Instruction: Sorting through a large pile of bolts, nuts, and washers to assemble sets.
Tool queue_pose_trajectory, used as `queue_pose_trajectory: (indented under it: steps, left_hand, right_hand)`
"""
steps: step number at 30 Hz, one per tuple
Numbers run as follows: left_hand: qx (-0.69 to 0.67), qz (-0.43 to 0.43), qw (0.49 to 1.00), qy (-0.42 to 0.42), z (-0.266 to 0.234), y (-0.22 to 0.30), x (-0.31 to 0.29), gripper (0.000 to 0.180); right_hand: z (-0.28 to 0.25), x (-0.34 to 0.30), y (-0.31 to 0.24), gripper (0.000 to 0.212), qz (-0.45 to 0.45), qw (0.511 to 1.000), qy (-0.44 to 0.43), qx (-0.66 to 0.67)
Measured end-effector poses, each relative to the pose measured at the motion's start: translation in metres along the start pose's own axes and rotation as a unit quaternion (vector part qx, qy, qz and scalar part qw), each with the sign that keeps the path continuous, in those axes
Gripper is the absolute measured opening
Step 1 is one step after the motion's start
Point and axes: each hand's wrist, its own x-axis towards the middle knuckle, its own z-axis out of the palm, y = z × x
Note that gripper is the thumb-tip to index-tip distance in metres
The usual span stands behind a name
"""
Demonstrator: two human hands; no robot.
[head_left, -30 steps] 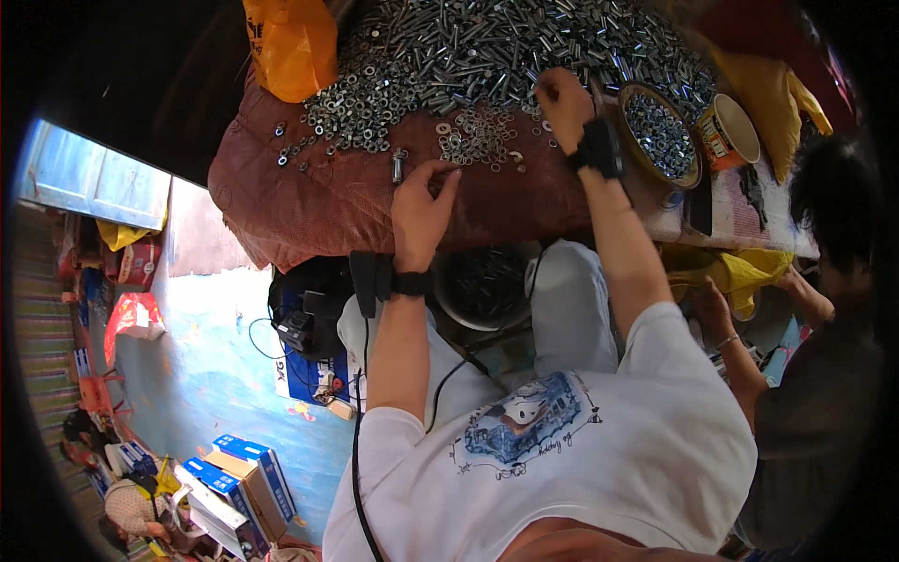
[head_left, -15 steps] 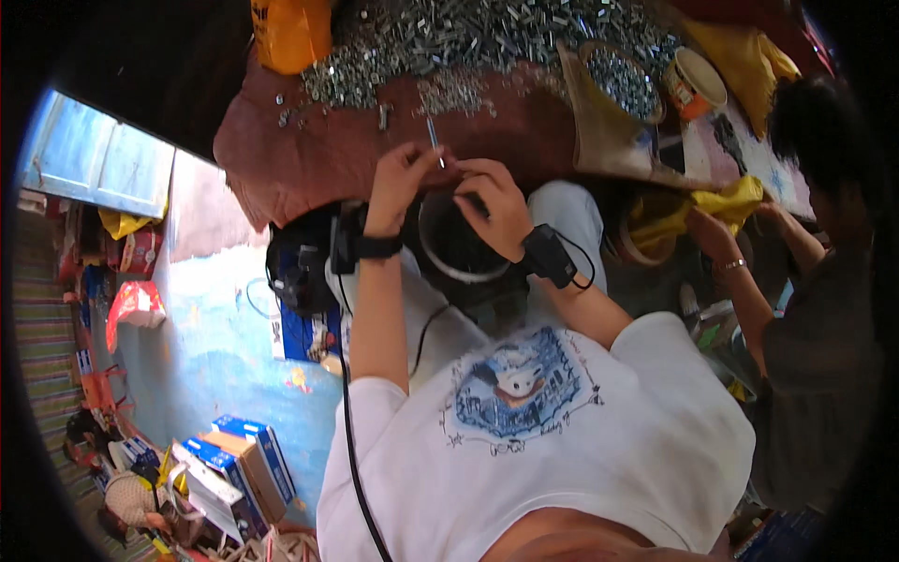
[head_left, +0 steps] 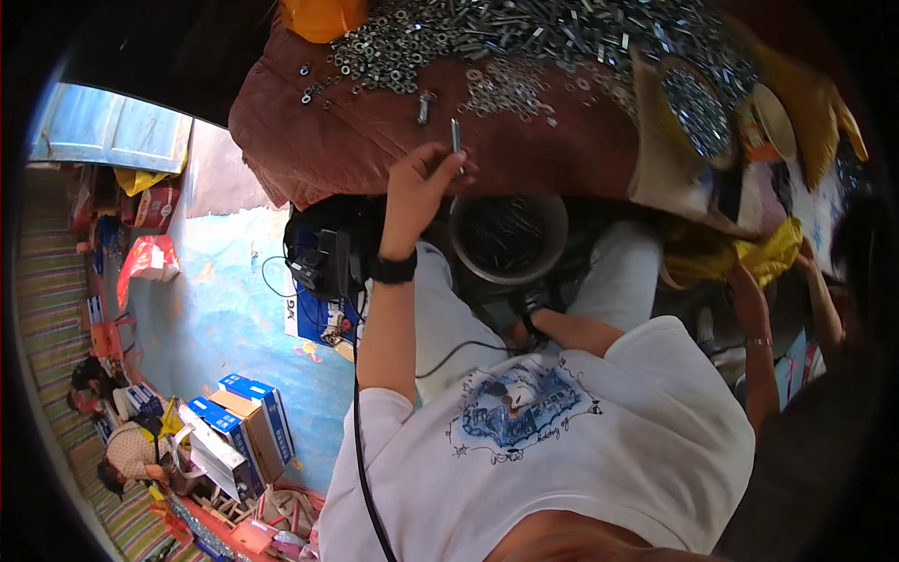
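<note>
My left hand (head_left: 421, 183) is closed, thumb and fingers pinching a slim metal bolt (head_left: 456, 138) that points up, just in front of the cloth-covered table edge. My right hand (head_left: 517, 334) is down at my lap, near the shirt hem; its fingers are mostly hidden. Between my knees sits a round bucket (head_left: 560, 245) with dark, long metal pieces inside. On the reddish-brown cloth (head_left: 346, 155), a single short bolt (head_left: 425, 107) lies near my left hand, with a heap of nuts (head_left: 389, 51) and a patch of washers (head_left: 506, 91) beyond it.
Many metal sleeves (head_left: 562, 28) are piled at the back. To the right stand a tub of small metal parts (head_left: 698, 108) and a paper cup (head_left: 773, 122). A co-worker's hands (head_left: 749, 295) hold a yellow bag (head_left: 773, 251). Boxes (head_left: 248, 426) stand on the blue floor at left.
My right hand has left the bolt and dropped back to my lap. My left hand still holds the bolt. The view has shifted, showing more of the bucket.
</note>
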Motion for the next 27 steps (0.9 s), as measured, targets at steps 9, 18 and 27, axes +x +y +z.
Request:
queue_pose_trajectory:
  steps: [9, 18, 27]
  left_hand:
    - [0.019, -0.045, 0.999, -0.016, -0.021, 0.012, 0.055, 0.014]
    - [0.016, -0.067, 0.996, -0.061, -0.008, 0.007, 0.072, 0.012]
    - [-0.005, -0.023, 0.995, -0.1, 0.007, 0.008, 0.024, 0.016]
  right_hand:
    - [-0.01, -0.017, -0.052, 0.074, 0.014, 0.995, -0.088, 0.041]
    - [0.001, 0.008, -0.102, 0.05, 0.022, 0.891, -0.145, 0.43]
    - [0.004, 0.041, -0.086, 0.039, 0.07, 0.992, 0.086, 0.055]
